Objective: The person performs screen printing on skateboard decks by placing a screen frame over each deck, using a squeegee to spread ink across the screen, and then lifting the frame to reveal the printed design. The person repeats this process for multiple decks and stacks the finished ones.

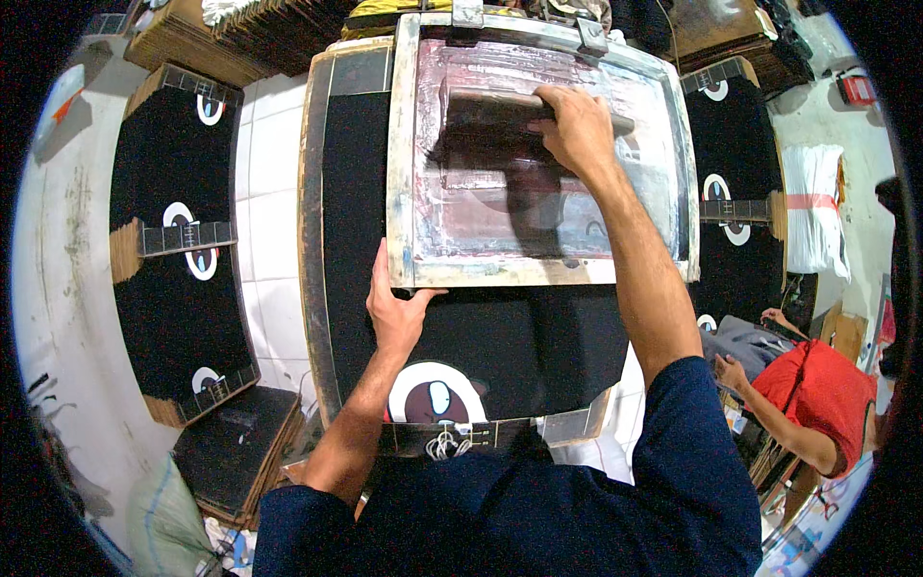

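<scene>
A screen printing frame [519, 275] with a pale, ink-stained rim lies over black fabric [548, 332] on a board. My right hand [579, 133] is closed around a squeegee [490, 113], which lies crosswise on the far half of the mesh. Reddish and white ink smears cover the mesh. At the frame's near left corner, my left hand [396, 313] grips the rim, fingers along its side and thumb along its near edge. Closer to me, a round white, brown and blue print [437, 396] shows on the fabric. What lies beneath the frame is mostly hidden.
Boards with black printed fabric stand left [173, 173] and right [735, 144]. Metal clamps [591, 37] sit on the frame's far edge. Stacked brown boards [260, 38] are at the back. A person in a red top [812, 394] works at the lower right, hands near grey cloth.
</scene>
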`<state>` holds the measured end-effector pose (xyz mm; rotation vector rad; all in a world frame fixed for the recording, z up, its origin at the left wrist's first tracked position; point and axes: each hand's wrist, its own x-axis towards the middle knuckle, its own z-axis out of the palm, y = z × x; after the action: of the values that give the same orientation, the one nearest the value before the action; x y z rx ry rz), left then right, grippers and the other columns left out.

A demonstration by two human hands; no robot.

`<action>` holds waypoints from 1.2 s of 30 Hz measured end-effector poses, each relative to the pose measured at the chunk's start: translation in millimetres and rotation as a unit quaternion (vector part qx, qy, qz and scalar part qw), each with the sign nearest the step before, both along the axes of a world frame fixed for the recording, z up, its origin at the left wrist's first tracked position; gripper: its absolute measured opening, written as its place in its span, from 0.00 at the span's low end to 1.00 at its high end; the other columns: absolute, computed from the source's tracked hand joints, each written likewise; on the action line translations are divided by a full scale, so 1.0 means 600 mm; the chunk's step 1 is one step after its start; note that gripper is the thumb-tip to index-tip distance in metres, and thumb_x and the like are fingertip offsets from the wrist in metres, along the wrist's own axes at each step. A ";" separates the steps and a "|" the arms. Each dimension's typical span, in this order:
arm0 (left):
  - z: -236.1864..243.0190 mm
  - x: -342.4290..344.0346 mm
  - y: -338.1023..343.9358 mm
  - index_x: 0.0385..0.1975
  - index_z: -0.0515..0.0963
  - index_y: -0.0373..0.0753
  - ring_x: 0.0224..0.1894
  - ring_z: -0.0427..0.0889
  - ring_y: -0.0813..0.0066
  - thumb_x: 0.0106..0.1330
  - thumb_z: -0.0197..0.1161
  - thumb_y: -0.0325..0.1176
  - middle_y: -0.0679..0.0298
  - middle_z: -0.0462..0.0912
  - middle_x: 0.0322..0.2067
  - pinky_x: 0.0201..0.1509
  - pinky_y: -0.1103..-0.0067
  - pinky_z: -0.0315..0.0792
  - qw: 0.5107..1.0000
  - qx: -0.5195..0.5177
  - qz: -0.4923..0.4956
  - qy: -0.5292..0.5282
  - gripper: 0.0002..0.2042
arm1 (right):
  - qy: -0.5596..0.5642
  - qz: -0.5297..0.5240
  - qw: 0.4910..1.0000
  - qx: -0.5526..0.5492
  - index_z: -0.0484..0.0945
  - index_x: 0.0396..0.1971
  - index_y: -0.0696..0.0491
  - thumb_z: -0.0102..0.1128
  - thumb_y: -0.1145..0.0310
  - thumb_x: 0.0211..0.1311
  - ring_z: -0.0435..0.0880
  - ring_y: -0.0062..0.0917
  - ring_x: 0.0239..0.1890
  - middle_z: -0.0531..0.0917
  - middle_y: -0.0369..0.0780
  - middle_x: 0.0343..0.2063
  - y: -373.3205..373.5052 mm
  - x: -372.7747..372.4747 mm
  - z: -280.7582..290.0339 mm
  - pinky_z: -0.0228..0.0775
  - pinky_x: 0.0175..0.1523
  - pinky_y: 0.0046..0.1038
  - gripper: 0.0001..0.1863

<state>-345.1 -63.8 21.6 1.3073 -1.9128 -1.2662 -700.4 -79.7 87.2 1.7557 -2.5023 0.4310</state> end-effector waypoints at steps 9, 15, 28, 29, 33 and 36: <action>-0.003 -0.003 -0.001 0.74 0.59 0.32 0.63 0.78 0.61 0.47 0.84 0.26 0.48 0.75 0.64 0.66 0.68 0.75 1.000 0.017 0.014 0.014 0.52 | -0.034 0.040 0.995 0.088 0.82 0.46 0.51 0.74 0.66 0.54 0.84 0.45 0.50 0.88 0.44 0.42 -0.030 -0.044 -0.028 0.68 0.51 0.48 0.19; -0.003 -0.004 -0.004 0.73 0.60 0.33 0.66 0.75 0.59 0.47 0.85 0.27 0.48 0.72 0.66 0.68 0.67 0.73 0.999 0.036 0.013 0.010 0.52 | 0.046 -0.003 0.996 0.081 0.83 0.53 0.41 0.78 0.54 0.52 0.89 0.40 0.48 0.89 0.44 0.44 -0.174 -0.151 -0.041 0.79 0.49 0.47 0.27; 0.007 -0.006 -0.011 0.73 0.60 0.37 0.61 0.79 0.64 0.44 0.85 0.25 0.53 0.77 0.62 0.66 0.69 0.75 0.999 -0.013 -0.016 -0.026 0.52 | 0.000 -0.056 0.991 -0.123 0.85 0.45 0.43 0.69 0.80 0.43 0.78 0.31 0.48 0.84 0.32 0.40 0.116 0.105 -0.052 0.61 0.60 0.42 0.25; 0.006 -0.006 -0.011 0.73 0.60 0.37 0.63 0.78 0.61 0.44 0.85 0.26 0.51 0.76 0.63 0.67 0.68 0.74 1.000 0.003 -0.017 -0.021 0.53 | 0.010 -0.067 0.987 -0.148 0.85 0.46 0.42 0.70 0.79 0.41 0.78 0.31 0.49 0.84 0.31 0.42 0.127 0.114 -0.048 0.61 0.62 0.43 0.27; 0.012 -0.005 -0.009 0.74 0.59 0.33 0.66 0.74 0.54 0.43 0.85 0.27 0.47 0.73 0.65 0.70 0.64 0.70 1.000 0.000 -0.007 -0.006 0.54 | 0.028 -0.093 0.973 -0.208 0.86 0.48 0.39 0.69 0.78 0.40 0.78 0.29 0.52 0.85 0.28 0.47 0.176 0.160 -0.026 0.59 0.67 0.46 0.30; 0.047 -0.006 -0.004 0.74 0.58 0.31 0.66 0.76 0.54 0.44 0.84 0.26 0.45 0.74 0.64 0.70 0.65 0.70 0.998 -0.036 -0.008 0.041 0.54 | 0.089 -0.107 0.951 -0.278 0.88 0.43 0.39 0.64 0.77 0.47 0.79 0.29 0.50 0.86 0.27 0.44 0.202 0.199 0.001 0.60 0.66 0.44 0.22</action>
<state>-348.6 -66.3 49.6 1.1872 -1.8971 -1.2277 -580.9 41.2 87.7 1.2361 -2.1267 0.8198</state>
